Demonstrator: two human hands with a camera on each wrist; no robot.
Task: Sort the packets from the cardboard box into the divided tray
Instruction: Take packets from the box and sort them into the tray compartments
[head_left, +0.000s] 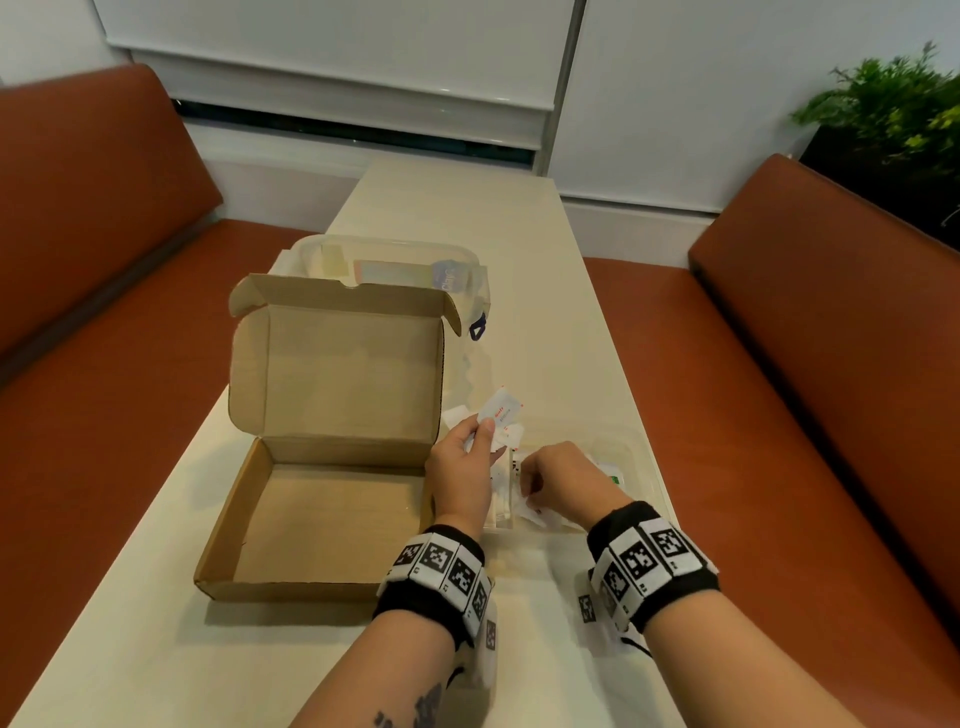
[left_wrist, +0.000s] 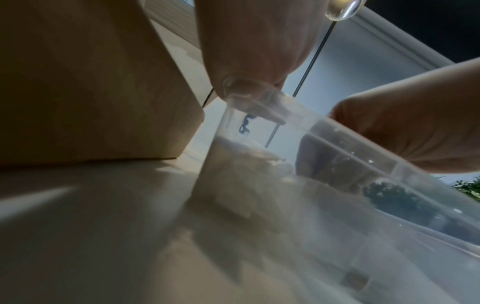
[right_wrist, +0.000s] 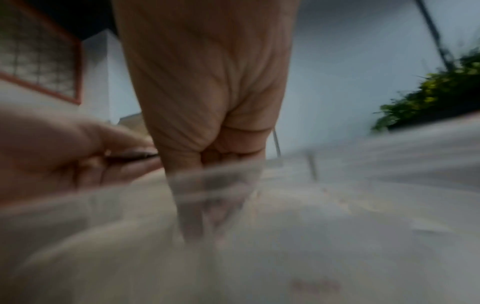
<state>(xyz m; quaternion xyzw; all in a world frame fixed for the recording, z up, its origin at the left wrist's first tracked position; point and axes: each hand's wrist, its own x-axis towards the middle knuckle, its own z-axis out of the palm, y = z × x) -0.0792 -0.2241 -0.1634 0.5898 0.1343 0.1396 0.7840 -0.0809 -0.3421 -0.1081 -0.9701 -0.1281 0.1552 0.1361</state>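
Now left hand (head_left: 462, 467) pinches packets (head_left: 496, 415), fanned up-right.

Black wristbands (head_left: 435, 582) with square black-and-white marker tiles; dark tattoo (head_left: 415, 709) on left forearm.

Both forearms are extended forward; the left hand (head_left: 464, 470) is raised with thumb and fingers pinched, the right hand (head_left: 563, 480) is lowered, fingers curled

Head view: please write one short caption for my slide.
Left hand holds white packets beside the empty cardboard box; right hand reaches into the clear tray.
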